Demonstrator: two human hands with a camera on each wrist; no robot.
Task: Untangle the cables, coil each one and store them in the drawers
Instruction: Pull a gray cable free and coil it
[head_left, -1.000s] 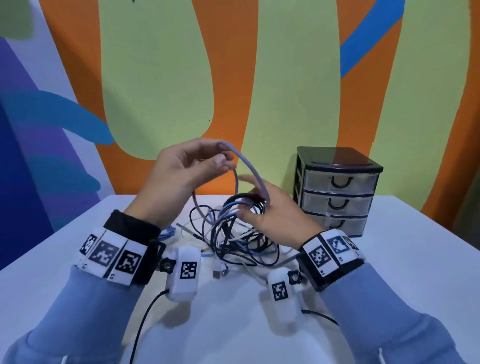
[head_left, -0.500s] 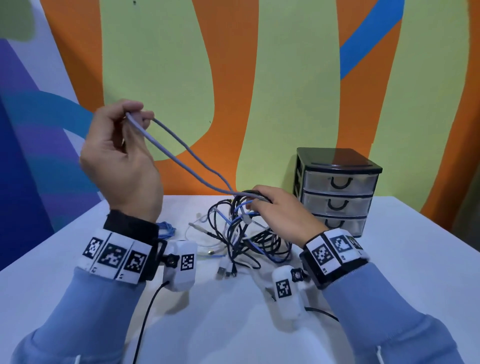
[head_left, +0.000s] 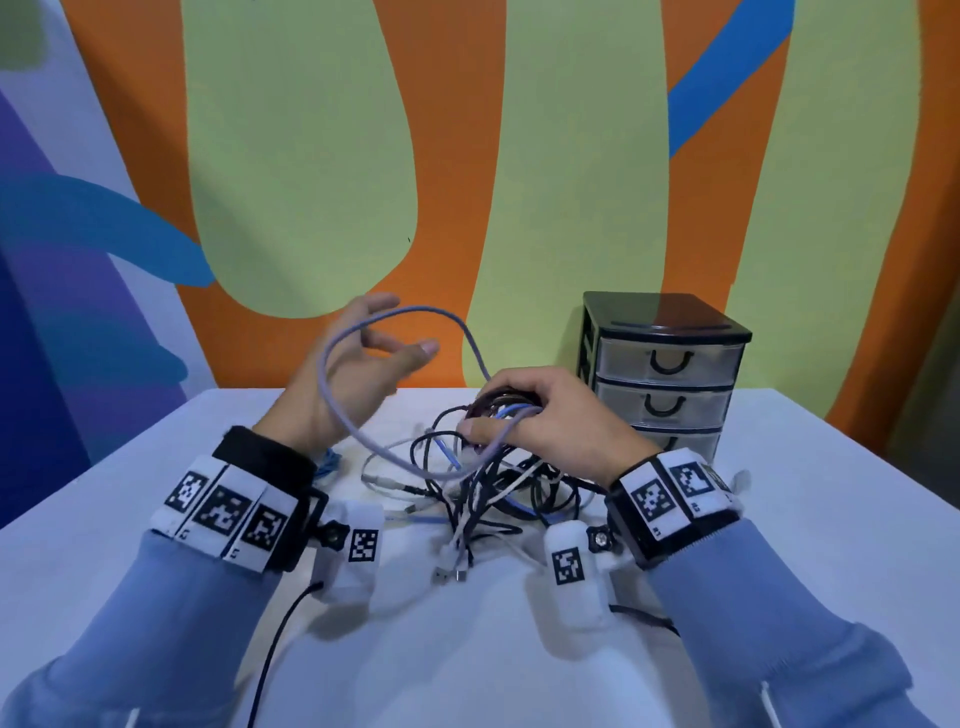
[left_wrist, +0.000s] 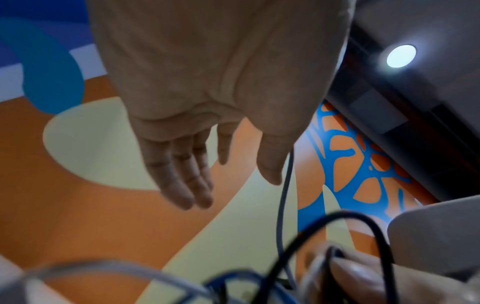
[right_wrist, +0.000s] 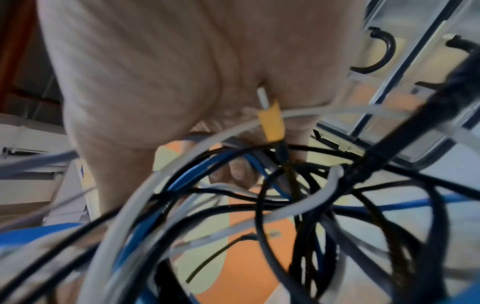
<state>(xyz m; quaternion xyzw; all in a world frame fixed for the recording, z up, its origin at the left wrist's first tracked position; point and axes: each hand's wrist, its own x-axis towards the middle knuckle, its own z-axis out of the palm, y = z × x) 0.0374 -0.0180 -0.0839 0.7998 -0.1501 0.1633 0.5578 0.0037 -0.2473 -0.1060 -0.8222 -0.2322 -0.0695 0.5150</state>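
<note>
The right hand (head_left: 550, 415) clamped its curled fingers on the top of the cable tangle (head_left: 483, 488), which sat on the white table (head_left: 779, 519) right beneath that grip. From there the lilac cable (head_left: 332, 395) arced up and leftward, draped round the left hand (head_left: 358, 374), fingers spread and loose. The drawer unit (head_left: 665, 374) stood just right of the grip, all shut.

Cables (head_left: 483, 483): smooth rubbery sheaths, metal plugs.
Drawers (head_left: 667, 364): clear plastic, glossy black frame.
Table (head_left: 805, 545): smooth matt white.
Sleeves (head_left: 171, 623): soft cloth.
</note>
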